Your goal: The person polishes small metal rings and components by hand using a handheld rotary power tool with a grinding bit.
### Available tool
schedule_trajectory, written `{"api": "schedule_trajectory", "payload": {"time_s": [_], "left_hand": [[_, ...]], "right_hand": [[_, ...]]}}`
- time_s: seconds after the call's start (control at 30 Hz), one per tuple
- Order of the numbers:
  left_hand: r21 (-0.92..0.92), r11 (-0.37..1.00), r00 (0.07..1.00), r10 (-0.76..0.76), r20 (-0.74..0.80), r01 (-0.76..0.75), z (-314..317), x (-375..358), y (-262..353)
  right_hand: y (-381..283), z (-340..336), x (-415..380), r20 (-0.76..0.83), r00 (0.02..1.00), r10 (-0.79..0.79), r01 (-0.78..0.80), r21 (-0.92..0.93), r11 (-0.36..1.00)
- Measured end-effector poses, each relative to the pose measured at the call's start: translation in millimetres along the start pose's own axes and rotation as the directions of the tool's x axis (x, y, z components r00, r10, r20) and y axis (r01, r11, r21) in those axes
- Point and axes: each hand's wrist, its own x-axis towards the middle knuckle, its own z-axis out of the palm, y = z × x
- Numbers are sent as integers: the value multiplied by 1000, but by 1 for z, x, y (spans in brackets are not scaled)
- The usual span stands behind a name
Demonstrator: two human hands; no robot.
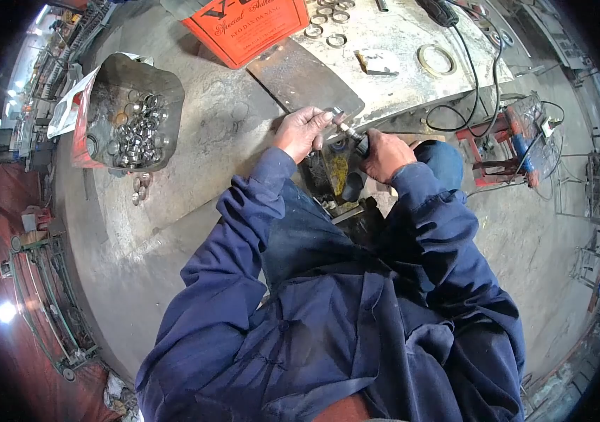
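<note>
A: Item one, left hand (301,131)?
B: Grip pinching a small metal ring (333,114) at the counter (215,133) edge, fingers pressed together on it.
A: Item two, right hand (384,153)?
B: Grip wrapped tight round a small rotary tool (353,136), its tip touching the ring.
A: Step in hand?
B: By my judgement, dressing the ring's edge. The next move calls for a steady pinch and a light tool angle.
A: Stock nearby?
B: Tin of rings (135,126) on the left; loose rings (328,21) and an orange can (244,28) further back on the counter.
</note>
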Motion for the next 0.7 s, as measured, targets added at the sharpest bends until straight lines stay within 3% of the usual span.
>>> {"api": "schedule_trajectory", "payload": {"time_s": [0.1, 0.23, 0.4, 0.7], "left_hand": [[20, 1000, 1000, 2, -6, -2, 1, 0, 2], [109, 993, 997, 57, -60, -50, -3, 8, -7], [95, 994, 995, 60, -75, -53, -1, 3, -2], [23, 999, 998, 32, -54, -31, 1, 1, 0]], "right_hand": [[10, 9, 6, -43, 994, -98, 99, 30, 995], [9, -6, -10, -48, 998, -36, 36, -6, 999], [27, 3, -16, -122, 990, -71, 74, 19, 997], [7, 0, -1, -97, 994, -41, 45, 44, 998]]}}
